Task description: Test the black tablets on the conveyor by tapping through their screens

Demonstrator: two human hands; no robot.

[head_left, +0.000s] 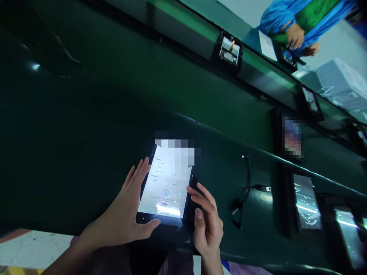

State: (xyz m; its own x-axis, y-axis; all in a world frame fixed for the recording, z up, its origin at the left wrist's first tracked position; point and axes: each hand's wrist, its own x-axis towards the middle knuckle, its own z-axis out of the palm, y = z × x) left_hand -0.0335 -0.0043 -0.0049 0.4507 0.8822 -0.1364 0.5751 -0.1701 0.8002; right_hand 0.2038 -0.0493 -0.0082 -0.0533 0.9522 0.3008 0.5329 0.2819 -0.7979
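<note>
A tablet (169, 187) with a lit white screen lies on the dark green table in front of me, its upper part blurred by pixel blocks. My left hand (129, 208) holds its lower left corner, with long fingers along the left edge and the thumb on the bottom bezel. At the right edge is my right hand (208, 221), its fingers apart and half bent. The index and middle fingertips reach the screen's border, and that hand holds nothing. A short black cable (246, 194) with light plug ends lies to the right.
More tablets, one beside the cable (307, 202) and another at the lower right (348, 233), lie on the table. A pixelated screen (291, 135) is farther back. Opened devices (229, 51) sit along a raised track. Across it, a person in blue sleeves (276, 17) handles a device near a box (341, 82).
</note>
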